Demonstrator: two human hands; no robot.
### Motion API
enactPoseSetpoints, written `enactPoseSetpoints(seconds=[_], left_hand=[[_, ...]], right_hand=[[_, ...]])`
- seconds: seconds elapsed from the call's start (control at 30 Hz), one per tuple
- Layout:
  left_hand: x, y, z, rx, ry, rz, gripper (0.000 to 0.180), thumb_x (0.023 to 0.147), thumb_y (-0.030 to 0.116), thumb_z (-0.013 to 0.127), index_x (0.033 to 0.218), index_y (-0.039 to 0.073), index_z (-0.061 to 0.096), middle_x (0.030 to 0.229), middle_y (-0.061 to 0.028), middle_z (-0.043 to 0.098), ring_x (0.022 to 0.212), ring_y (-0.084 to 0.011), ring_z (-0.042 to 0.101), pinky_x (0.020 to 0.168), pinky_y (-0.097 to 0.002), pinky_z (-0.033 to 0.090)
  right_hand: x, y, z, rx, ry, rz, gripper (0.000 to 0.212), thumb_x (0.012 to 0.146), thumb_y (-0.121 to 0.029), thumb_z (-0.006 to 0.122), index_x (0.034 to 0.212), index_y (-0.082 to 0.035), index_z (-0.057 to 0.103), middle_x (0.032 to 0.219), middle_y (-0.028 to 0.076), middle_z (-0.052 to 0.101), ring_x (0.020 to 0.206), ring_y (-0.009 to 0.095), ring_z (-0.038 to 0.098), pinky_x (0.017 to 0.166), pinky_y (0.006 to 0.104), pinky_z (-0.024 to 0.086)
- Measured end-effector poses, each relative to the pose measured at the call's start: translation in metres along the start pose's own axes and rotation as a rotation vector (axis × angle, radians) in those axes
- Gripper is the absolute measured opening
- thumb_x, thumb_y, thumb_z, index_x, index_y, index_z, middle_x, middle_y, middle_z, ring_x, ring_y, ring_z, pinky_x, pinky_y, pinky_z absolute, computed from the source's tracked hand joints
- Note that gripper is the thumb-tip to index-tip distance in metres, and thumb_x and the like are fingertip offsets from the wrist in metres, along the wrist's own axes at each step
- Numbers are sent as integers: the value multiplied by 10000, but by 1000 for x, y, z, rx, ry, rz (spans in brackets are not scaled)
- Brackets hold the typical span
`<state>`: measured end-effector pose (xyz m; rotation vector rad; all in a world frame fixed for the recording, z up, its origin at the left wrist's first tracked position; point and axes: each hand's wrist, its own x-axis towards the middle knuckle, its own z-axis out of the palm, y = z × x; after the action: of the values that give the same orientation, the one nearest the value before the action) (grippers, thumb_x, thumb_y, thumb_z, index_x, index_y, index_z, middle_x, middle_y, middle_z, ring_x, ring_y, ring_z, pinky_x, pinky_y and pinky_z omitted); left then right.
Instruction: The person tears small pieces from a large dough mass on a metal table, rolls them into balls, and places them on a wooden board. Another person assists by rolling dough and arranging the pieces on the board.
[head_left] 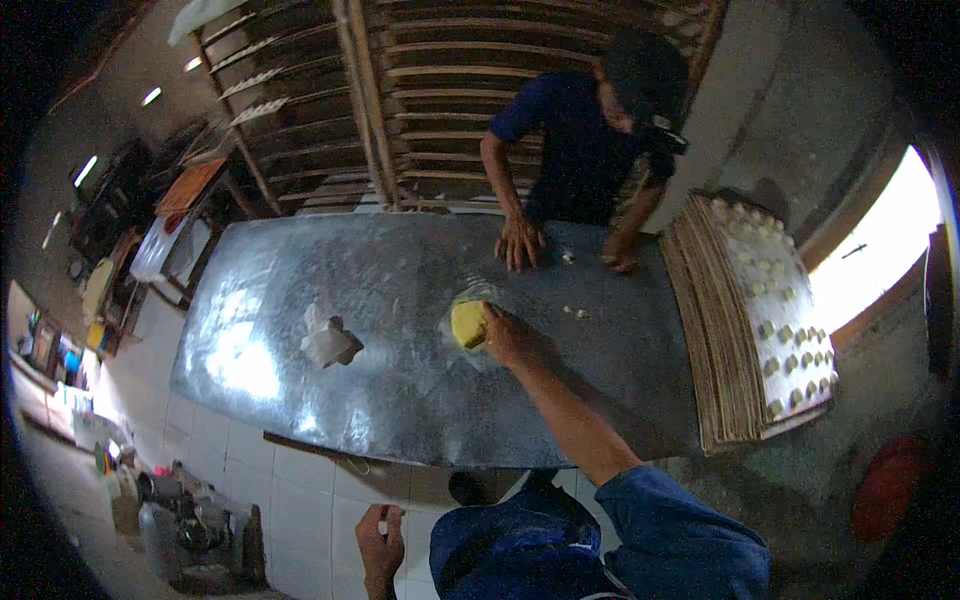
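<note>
My right hand (508, 336) reaches across the metal-topped table (420, 400) and grips the right side of a yellow lump (468, 325). The lump rests on the tabletop, and a pale, smeared patch surrounds it. Whether it is dough or something else, I cannot tell. Down in front of the table's near edge hangs my left hand (380, 540), its fingers curled in; anything inside them is too small to make out. A crumpled whitish bag or cloth (330, 340) lies to the left of the lump. Small pale bits (577, 313) are scattered to its right.
Across the table a co-worker (570, 150) leans in, one hand (520, 243) flat on the top, the other near a small pale piece. A stack of trays (715, 330) stands at the right end, small pale pieces on top. Behind is a wooden rack (450, 100).
</note>
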<state>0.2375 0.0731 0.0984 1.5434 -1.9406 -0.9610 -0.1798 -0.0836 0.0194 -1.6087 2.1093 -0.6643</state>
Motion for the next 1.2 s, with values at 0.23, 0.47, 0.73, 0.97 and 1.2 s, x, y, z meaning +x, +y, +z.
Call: enactPoseSetpoints(seconds=[0.23,0.47,0.73,0.97,1.2], left_hand=[[45,8,31,-40,-141,189,240,1011,168,589,895,-28,664,789,-157,679,729,-255,667,701,-390,527],[166,161,160,-285,-371,322,238,1006,218,620,1023,-14,669,1008,-187,666,901,-304,669,821,-412,520],[275,169,444,399,-103,924,339,897,111,683,1229,44,666,1369,-216,564,1313,-418,493,1012,-559,479],[230,177,512,-15,-272,729,316,833,35,648,1144,35,701,1199,-232,624,1110,-433,592,929,-562,504],[302,169,453,235,-146,940,277,803,24,663,1076,-15,697,1118,-199,642,1031,-405,606,893,-547,509]], right_hand=[[-37,7,77,42,255,109,508,937,-45,640,1423,11,505,1370,199,574,1231,342,588,1050,409,479],[-173,54,29,978,342,63,301,957,-17,588,1239,-22,693,1112,97,727,977,187,669,838,354,537],[-270,163,-74,885,611,383,267,912,42,580,1133,19,728,1078,132,722,967,178,657,820,331,536],[-309,199,-70,1121,690,490,329,871,90,530,1128,27,725,990,120,719,862,159,666,762,332,556],[-318,196,-104,934,476,574,393,858,103,488,1150,-8,726,991,105,708,885,162,664,824,324,551]])
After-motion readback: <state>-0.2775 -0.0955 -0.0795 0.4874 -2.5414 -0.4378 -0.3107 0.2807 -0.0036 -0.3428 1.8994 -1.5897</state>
